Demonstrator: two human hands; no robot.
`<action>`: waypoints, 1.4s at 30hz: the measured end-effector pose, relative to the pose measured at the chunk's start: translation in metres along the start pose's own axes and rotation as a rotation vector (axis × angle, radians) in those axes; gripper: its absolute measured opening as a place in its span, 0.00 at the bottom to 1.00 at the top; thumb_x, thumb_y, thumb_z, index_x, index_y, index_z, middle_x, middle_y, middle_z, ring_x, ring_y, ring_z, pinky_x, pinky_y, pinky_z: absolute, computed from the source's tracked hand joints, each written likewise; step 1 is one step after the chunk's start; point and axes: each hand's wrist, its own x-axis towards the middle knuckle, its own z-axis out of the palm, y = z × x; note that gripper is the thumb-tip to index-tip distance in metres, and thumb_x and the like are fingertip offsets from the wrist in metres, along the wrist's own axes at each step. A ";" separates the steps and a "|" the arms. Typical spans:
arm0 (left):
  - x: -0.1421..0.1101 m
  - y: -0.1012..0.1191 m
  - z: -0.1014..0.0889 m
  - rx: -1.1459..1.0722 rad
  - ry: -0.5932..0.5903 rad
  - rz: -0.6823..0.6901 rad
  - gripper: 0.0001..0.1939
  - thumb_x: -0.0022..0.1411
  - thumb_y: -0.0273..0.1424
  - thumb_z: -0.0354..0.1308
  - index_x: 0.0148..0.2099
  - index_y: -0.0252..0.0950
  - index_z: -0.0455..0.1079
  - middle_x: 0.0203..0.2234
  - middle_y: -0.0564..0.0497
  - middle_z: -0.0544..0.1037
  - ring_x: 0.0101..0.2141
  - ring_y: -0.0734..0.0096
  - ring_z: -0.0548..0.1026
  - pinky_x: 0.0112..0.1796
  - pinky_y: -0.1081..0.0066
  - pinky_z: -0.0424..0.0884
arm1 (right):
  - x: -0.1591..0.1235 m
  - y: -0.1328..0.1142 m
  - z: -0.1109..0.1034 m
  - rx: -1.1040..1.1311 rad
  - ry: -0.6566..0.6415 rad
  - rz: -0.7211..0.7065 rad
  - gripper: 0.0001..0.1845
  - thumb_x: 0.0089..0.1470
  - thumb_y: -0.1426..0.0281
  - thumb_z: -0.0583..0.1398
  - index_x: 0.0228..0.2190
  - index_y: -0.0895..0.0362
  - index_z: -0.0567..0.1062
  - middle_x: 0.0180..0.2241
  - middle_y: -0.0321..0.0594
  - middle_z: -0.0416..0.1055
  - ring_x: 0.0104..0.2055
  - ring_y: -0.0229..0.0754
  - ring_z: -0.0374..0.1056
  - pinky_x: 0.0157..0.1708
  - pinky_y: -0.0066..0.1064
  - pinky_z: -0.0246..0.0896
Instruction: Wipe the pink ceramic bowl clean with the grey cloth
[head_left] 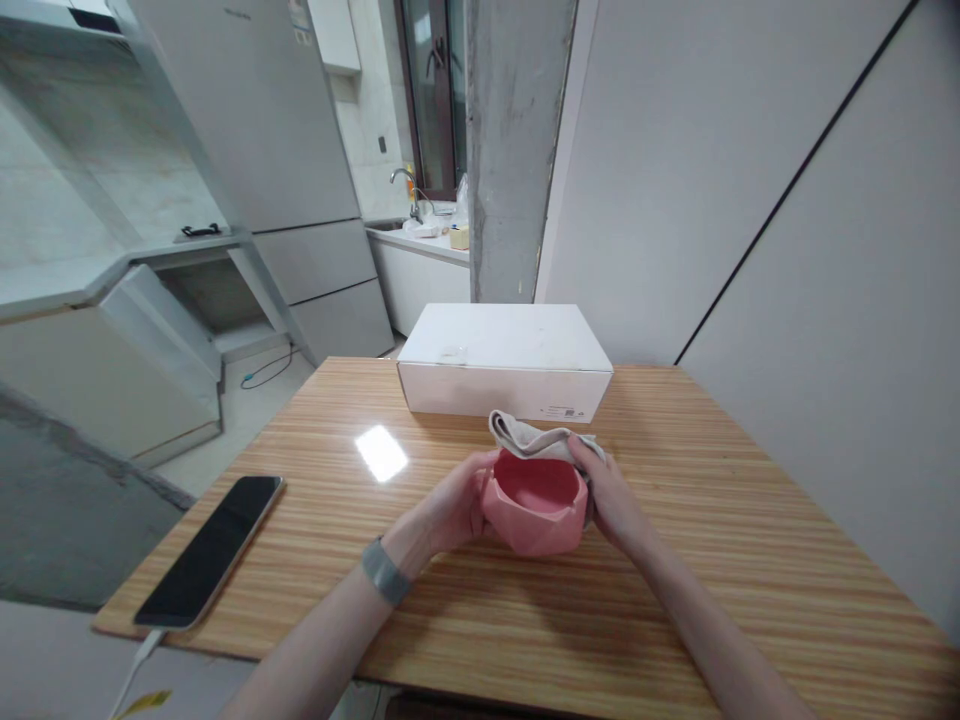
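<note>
A pink faceted bowl [534,530], perhaps an ashtray with notches in its rim, is held above the table, its opening tilted toward me. My left hand [465,500] grips its left side, the fingers partly hidden behind it. On the right, my right hand [611,490] is closed on a folded light grey cloth [536,438], thumb on top. The cloth lies along the bowl's far rim and hangs down its right side. A grey band [386,572] circles my left wrist.
On the wood-grain table [750,540], a white box [506,385] stands behind the bowl. A smartphone [211,550] with a white cable [139,665] lies at the left edge. A white wall panel [787,250] rises on the right; a fridge [247,120] stands beyond.
</note>
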 end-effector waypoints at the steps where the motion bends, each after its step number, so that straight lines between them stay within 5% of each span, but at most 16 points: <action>1: 0.001 -0.001 -0.001 -0.003 -0.008 0.000 0.18 0.62 0.42 0.55 0.42 0.31 0.74 0.32 0.44 0.81 0.28 0.67 0.78 0.28 0.73 0.72 | 0.002 0.001 -0.002 0.014 -0.009 0.006 0.23 0.50 0.48 0.61 0.30 0.55 0.82 0.25 0.38 0.80 0.30 0.49 0.74 0.34 0.36 0.66; 7: 0.005 -0.007 -0.003 0.020 0.039 0.164 0.19 0.62 0.39 0.55 0.51 0.32 0.72 0.39 0.42 0.81 0.34 0.64 0.79 0.30 0.70 0.75 | 0.002 0.000 0.001 0.004 0.015 -0.039 0.26 0.50 0.46 0.60 0.34 0.55 0.82 0.30 0.38 0.81 0.36 0.50 0.75 0.41 0.38 0.66; 15: 0.002 -0.007 0.013 -0.018 0.046 0.413 0.16 0.54 0.29 0.64 0.46 0.29 0.74 0.43 0.41 0.80 0.44 0.59 0.77 0.45 0.65 0.73 | -0.013 -0.005 0.028 0.076 0.159 -0.203 0.23 0.50 0.48 0.61 0.40 0.49 0.81 0.43 0.36 0.80 0.54 0.51 0.69 0.57 0.39 0.59; 22: 0.004 -0.003 0.002 -0.035 0.070 0.186 0.20 0.62 0.43 0.54 0.43 0.30 0.73 0.29 0.46 0.80 0.27 0.69 0.78 0.31 0.71 0.74 | -0.004 -0.003 0.011 0.037 0.169 -0.150 0.24 0.51 0.48 0.61 0.39 0.52 0.82 0.39 0.39 0.81 0.48 0.54 0.73 0.53 0.41 0.62; 31: 0.005 -0.008 -0.004 0.075 0.004 0.139 0.21 0.61 0.39 0.57 0.53 0.33 0.71 0.40 0.42 0.80 0.32 0.64 0.79 0.30 0.67 0.77 | 0.006 -0.002 -0.004 0.009 -0.025 -0.012 0.25 0.49 0.48 0.62 0.34 0.56 0.83 0.28 0.40 0.81 0.30 0.48 0.75 0.36 0.35 0.67; 38: 0.010 -0.012 -0.002 0.056 0.131 0.301 0.22 0.61 0.38 0.59 0.54 0.32 0.71 0.44 0.40 0.80 0.41 0.58 0.79 0.36 0.64 0.78 | 0.002 0.004 0.011 0.074 0.104 -0.103 0.26 0.51 0.47 0.60 0.37 0.54 0.82 0.35 0.39 0.82 0.43 0.52 0.75 0.46 0.39 0.67; 42: 0.008 -0.011 0.010 0.017 0.118 0.400 0.22 0.60 0.35 0.60 0.54 0.29 0.70 0.48 0.38 0.77 0.48 0.54 0.76 0.43 0.61 0.75 | -0.009 0.002 0.030 0.095 0.186 -0.219 0.25 0.53 0.48 0.59 0.43 0.52 0.80 0.46 0.39 0.78 0.54 0.52 0.69 0.57 0.42 0.58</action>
